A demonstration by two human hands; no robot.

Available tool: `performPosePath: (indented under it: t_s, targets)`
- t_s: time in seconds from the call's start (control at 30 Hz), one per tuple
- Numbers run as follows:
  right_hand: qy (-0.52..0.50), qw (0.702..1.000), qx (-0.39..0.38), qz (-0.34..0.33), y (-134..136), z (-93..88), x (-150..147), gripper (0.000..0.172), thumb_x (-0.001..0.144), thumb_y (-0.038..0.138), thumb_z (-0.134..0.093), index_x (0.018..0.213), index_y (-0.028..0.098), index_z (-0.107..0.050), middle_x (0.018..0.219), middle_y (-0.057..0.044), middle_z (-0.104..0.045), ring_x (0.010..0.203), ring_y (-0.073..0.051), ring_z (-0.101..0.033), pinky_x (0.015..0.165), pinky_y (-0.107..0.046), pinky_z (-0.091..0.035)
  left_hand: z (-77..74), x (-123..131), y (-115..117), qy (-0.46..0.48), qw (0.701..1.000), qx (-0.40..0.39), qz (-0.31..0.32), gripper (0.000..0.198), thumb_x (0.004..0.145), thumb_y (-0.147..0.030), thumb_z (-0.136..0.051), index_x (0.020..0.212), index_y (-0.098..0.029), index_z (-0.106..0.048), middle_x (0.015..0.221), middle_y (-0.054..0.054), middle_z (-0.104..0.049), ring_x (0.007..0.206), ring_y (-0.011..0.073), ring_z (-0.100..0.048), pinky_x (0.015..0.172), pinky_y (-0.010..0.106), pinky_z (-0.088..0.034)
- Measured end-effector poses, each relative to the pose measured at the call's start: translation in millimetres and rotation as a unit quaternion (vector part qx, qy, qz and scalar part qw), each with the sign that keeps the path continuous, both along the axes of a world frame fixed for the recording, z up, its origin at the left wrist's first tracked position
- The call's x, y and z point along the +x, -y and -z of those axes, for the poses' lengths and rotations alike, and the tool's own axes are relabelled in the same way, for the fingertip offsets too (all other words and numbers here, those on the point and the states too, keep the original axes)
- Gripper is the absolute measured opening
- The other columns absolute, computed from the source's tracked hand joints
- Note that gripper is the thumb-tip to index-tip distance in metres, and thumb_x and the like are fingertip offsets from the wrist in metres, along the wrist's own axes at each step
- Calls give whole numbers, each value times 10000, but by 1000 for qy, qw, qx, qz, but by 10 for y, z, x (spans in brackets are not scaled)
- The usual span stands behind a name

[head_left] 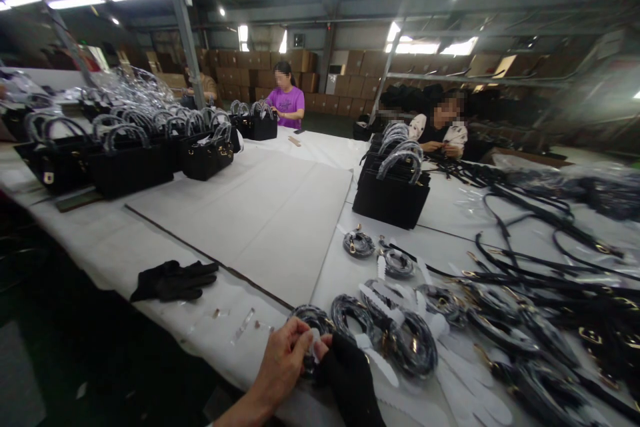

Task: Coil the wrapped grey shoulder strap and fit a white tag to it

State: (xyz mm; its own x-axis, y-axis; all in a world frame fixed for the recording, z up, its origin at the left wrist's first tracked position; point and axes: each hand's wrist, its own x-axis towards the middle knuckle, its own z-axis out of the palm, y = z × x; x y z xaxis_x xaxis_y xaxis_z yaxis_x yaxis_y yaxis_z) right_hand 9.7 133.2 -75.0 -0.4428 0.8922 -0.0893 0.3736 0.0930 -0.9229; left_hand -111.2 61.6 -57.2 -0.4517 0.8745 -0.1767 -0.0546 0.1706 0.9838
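At the table's near edge, my bare left hand [283,361] pinches a small white paper strip [315,335] between thumb and fingers. My right hand [349,373], in a black glove with the thumb tip bare, closes on the same strip from the other side. Partly hidden behind both hands is a coiled strap [309,315] in clear plastic wrap. Just right of it lie more wrapped strap coils [351,315], some with white strips around them. Loose white strips [470,373] are spread near my right hand. A black glove [175,280] lies to the left.
Black handbags [133,163] with wrapped handles crowd the left side. Another row of bags [393,193] stands at centre right. Loose black straps [540,247] with gold clips cover the right. A person in purple [289,103] and another person [440,127] are across the table.
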Motion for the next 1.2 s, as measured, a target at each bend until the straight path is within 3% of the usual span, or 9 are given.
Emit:
performPosePath:
  t_s: [0.13,0.33,0.43,0.53,0.63,0.87,1.07,1.2]
  targets:
    - [-44,999,-22,6,-28,102,24,552,761,711,-546,687,176,-660,578,-20,-602,551,-158,-529,565,-291,-435,12,-19,-58,-2,999,-17,-43,447,884,-629,-433,853,-190,-508,468,-87,-443,392,93,-407,421,214,-279]
    - [-51,998,-33,15,-53,168,24,547,738,715,-568,688,177,-654,585,-22,-600,558,-166,-535,563,-300,-439,38,-63,-47,9,1000,-16,23,453,849,-576,-560,1011,-153,-556,555,-63,-526,456,91,-461,451,204,-340]
    - [-48,998,-38,6,-70,151,14,520,722,689,-582,659,178,-653,587,-27,-608,572,-170,-542,585,-307,-448,27,-61,-70,34,999,-23,-6,375,803,-497,-578,930,-144,-578,563,-43,-564,434,85,-461,436,204,-331]
    - [-44,998,-54,-3,-81,127,15,481,697,657,-564,627,182,-610,557,-18,-570,545,-166,-520,568,-312,-445,5,-54,-107,48,997,-35,-38,342,764,-493,-559,840,-161,-551,454,-73,-496,371,81,-419,408,202,-286]
    - [-27,997,-70,-10,-78,64,8,454,697,628,-516,643,185,-597,532,-11,-546,505,-161,-503,512,-303,-423,-21,-62,-128,61,997,-40,-33,348,735,-509,-570,804,-169,-546,407,-68,-488,356,88,-420,405,200,-292]
    - [60,997,-49,2,-72,-129,-81,414,689,573,-511,607,186,-634,495,-45,-597,494,-203,-558,493,-315,-406,-71,-85,-115,95,995,-25,-16,362,686,-524,-662,775,-194,-543,539,-31,-598,421,104,-510,416,198,-329]
    - [82,996,14,44,3,-209,-152,257,704,446,-466,609,220,-543,594,-49,-622,634,-214,-577,660,-344,-430,-24,-22,-111,95,995,-18,-10,341,717,-503,-661,758,-178,-567,568,-46,-568,431,81,-491,426,192,-302]
    - [64,997,1,50,56,-210,-94,330,729,497,-428,730,201,-574,687,-84,-664,677,-240,-609,662,-355,-458,-10,-8,-65,63,998,-15,14,333,782,-489,-643,763,-158,-614,603,-26,-585,514,84,-501,489,198,-352]
